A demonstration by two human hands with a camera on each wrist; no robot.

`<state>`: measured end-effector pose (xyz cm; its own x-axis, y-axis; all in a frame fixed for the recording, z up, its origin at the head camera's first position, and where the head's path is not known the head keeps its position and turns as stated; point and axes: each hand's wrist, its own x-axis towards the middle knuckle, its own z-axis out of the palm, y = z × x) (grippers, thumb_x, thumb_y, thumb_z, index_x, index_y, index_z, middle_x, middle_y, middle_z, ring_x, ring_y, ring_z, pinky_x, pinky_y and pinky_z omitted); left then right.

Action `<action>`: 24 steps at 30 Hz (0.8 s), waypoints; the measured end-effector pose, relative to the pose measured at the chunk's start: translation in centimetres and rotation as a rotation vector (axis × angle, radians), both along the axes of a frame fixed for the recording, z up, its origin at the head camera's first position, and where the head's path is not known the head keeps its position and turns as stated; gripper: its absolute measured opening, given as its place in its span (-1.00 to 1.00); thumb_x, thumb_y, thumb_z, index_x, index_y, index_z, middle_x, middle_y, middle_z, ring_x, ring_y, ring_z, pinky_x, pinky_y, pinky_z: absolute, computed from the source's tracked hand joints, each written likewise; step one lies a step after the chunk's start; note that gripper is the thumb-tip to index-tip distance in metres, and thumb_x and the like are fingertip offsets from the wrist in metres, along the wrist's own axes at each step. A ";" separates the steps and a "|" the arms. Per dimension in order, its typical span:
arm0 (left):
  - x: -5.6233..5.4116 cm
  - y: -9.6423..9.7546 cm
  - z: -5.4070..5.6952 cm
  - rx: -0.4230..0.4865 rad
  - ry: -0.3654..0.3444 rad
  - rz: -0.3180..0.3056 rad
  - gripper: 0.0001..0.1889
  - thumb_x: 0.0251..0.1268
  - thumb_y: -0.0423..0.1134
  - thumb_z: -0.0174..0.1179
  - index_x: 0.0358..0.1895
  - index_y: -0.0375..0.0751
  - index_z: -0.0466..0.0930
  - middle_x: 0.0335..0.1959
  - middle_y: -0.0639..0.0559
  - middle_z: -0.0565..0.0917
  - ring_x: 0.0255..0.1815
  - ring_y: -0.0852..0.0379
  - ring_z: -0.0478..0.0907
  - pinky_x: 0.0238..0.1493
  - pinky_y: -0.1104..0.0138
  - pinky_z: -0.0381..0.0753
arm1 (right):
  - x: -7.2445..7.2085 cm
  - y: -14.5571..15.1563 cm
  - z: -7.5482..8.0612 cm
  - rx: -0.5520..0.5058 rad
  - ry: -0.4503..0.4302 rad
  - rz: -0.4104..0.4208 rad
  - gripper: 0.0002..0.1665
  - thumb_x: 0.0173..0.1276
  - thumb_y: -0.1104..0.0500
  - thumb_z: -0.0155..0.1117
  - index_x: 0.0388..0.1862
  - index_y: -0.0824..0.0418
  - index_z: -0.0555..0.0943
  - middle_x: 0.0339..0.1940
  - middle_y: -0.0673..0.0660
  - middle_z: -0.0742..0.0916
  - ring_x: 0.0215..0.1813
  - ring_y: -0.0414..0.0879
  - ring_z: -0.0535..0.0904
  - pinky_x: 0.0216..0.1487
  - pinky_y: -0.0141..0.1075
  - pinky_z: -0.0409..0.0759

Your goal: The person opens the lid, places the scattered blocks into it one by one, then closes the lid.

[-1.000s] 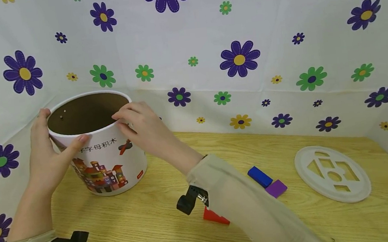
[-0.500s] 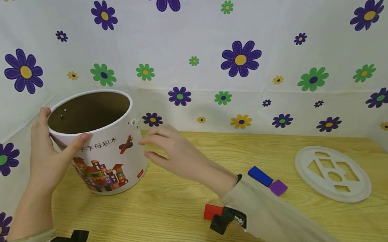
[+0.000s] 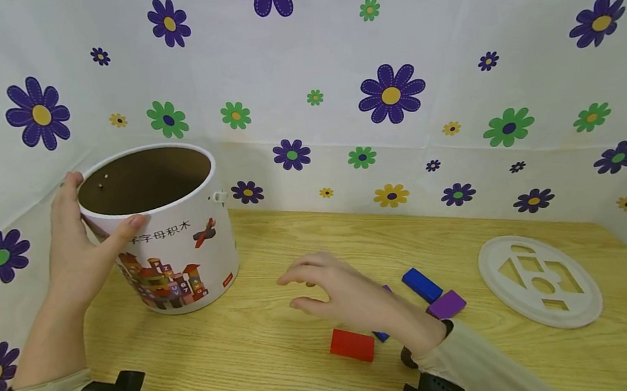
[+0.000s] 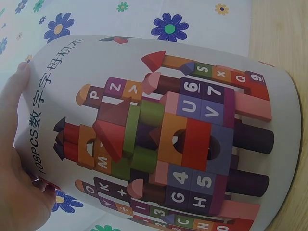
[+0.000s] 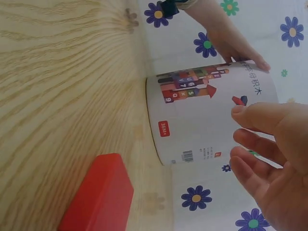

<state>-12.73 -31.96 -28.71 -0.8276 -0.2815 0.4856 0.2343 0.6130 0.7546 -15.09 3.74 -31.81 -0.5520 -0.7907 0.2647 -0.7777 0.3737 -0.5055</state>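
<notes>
Your left hand (image 3: pixel 79 264) grips a white cylindrical bucket (image 3: pixel 171 250) printed with colourful blocks.
The bucket stands upright at the left of the yellowish wood-grain table (image 3: pixel 263 362); your right hand (image 3: pixel 340 288), empty, fingers loosely bent and apart, hovers near the red rectangular block (image 3: pixel 352 344).

the head camera looks forward and down at the bucket (image 3: pixel 164 238), far enough back to include the bench (image 3: pixel 262 356) around it and the flowered cloth (image 3: pixel 320 53) behind it. the left wrist camera sits nearest, facing the bucket's printed side, turned so its rim lies left and its base right. the right wrist camera looks low across the bench from farther off, tipped the opposite way, with the red block (image 5: pixel 98 199) close before the bucket. all three share the bucket's print; head and right wrist also share the left hand (image 3: pixel 78 248) at its rim.
</notes>
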 end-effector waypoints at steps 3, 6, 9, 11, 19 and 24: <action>0.0 0.0 0.0 0.001 0.002 -0.004 0.03 0.14 -0.09 0.30 0.54 0.15 -0.27 0.54 0.08 -0.17 0.52 0.05 -0.27 0.43 -0.05 -0.24 | 0.2 1.1 -0.7 0.074 -0.010 0.009 -0.63 0.33 0.10 0.29 0.12 0.08 0.59 0.07 -0.08 0.60 0.11 -0.20 0.45 0.09 -0.32 0.49; 0.0 0.1 0.0 0.006 0.002 -0.007 0.03 0.14 -0.09 0.30 0.54 0.17 -0.27 0.54 0.08 -0.17 0.52 0.05 -0.27 0.42 -0.05 -0.24 | 0.2 2.0 -1.5 0.117 -0.006 0.034 -0.64 0.31 0.14 0.32 0.08 0.15 0.61 0.01 -0.02 0.62 0.04 -0.15 0.51 0.03 -0.33 0.52; 0.0 0.1 0.0 0.008 0.000 -0.005 0.02 0.14 -0.08 0.30 0.53 0.19 -0.27 0.54 0.08 -0.17 0.52 0.05 -0.27 0.42 -0.06 -0.24 | 0.2 3.0 -2.2 0.135 -0.038 0.051 -0.69 0.27 0.18 0.35 0.00 0.21 0.63 -0.07 0.04 0.64 -0.09 -0.11 0.55 -0.09 -0.35 0.56; 0.0 0.1 0.1 0.008 -0.002 -0.002 0.02 0.14 -0.08 0.30 0.53 0.19 -0.27 0.54 0.08 -0.17 0.52 0.04 -0.27 0.42 -0.06 -0.24 | 0.2 3.5 -2.4 0.156 -0.073 0.055 -0.71 0.25 0.18 0.37 -0.06 0.21 0.62 -0.12 0.05 0.63 -0.16 -0.11 0.57 -0.15 -0.38 0.57; 0.0 0.1 0.1 0.005 -0.009 0.003 0.02 0.15 -0.08 0.30 0.53 0.18 -0.27 0.54 0.07 -0.17 0.52 0.03 -0.26 0.43 -0.04 -0.25 | 0.9 4.7 -2.8 0.329 -0.182 -0.009 -0.56 0.18 -0.01 0.43 -0.04 0.15 0.55 -0.13 -0.05 0.56 -0.22 -0.26 0.46 -0.23 -0.46 0.51; 0.1 0.1 0.1 0.003 -0.011 0.009 0.02 0.15 -0.08 0.30 0.53 0.19 -0.27 0.54 0.08 -0.17 0.52 0.04 -0.27 0.43 -0.03 -0.26 | 0.9 4.7 -3.2 0.368 -0.171 -0.013 -0.53 0.14 -0.03 0.46 -0.07 0.16 0.54 -0.19 -0.07 0.53 -0.27 -0.28 0.40 -0.30 -0.47 0.47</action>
<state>-12.68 -31.89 -28.63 -0.8302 -0.2908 0.4755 0.2202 0.6126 0.7591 -14.21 8.47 -34.97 -0.5743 -0.8080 -0.1314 -0.6879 0.5634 -0.4576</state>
